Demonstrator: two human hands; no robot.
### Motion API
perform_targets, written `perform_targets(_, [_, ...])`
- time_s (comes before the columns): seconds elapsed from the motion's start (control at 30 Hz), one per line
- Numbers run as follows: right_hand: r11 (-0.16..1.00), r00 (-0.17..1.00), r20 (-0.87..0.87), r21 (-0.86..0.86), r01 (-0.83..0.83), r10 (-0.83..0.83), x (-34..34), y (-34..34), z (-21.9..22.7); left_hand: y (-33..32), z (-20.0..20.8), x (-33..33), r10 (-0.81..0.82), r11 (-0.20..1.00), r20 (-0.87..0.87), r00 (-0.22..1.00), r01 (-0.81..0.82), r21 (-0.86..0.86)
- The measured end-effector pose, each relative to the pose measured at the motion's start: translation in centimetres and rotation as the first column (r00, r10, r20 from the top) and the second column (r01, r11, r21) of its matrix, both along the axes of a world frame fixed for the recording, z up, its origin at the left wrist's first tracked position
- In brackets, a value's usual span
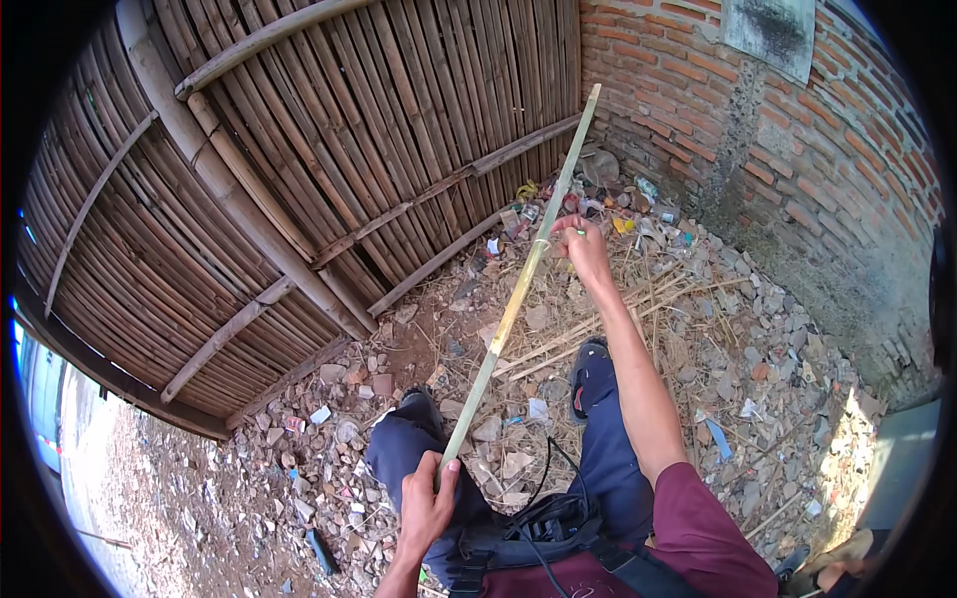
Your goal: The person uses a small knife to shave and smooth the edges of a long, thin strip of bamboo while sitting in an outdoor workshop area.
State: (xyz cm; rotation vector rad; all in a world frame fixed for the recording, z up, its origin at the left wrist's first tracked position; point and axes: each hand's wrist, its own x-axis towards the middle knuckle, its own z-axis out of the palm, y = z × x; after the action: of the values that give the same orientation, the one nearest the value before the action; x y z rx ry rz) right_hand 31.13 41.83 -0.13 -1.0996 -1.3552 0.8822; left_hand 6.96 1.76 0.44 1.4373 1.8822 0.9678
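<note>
A long, narrow split bamboo strip [518, 289], pale green with a yellowish stretch in the middle, slants up and away from me to the right. My left hand [427, 506] is closed around its near end, thumb laid along the top. Farther up, my right hand [583, 251] is curled beside the strip's right edge, near a node. A bit of green shows at that fist, too small to name. Whether the right fingers touch the strip is hard to tell. The far end of the strip rises free toward the corner of the walls.
A wall of upright bamboo poles [399, 120] stands at the left, meeting a brick wall [658, 70] at the right. Rubble and litter [738, 399] cover the ground. Loose thin sticks [638, 309] lie beyond my feet. A black strap and cable [548, 533] hang at my waist.
</note>
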Motion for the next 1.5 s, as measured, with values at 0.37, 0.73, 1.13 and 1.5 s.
perform_targets(0.37, [0.830, 0.794, -0.439, -0.169, -0.532, 0.420, -2.4, -5.0, 3.0, 1.1, -0.4, -0.8, 0.107, 0.981, -0.174, 0.979, -0.075, 0.181])
perform_targets(0.73, [0.850, 0.780, -0.490, -0.134, -0.509, 0.390, -2.7, -4.1, 1.6, 1.2, -1.5, -0.9, 0.160, 0.966, -0.217, 0.963, -0.108, 0.234])
perform_targets(1.13, [0.925, 0.957, 0.248, 0.376, 0.046, -0.149, -5.5, -6.0, 1.2, 1.2, -1.0, -0.6, 0.174, 0.978, -0.212, 0.962, -0.142, 0.156])
perform_targets(1.5, [0.981, 0.897, -0.397, 0.073, -0.178, 0.192, -5.6, -5.4, 1.2, 0.8, -2.5, -1.6, 0.118, 0.987, 0.139, 0.983, -0.131, 0.090])
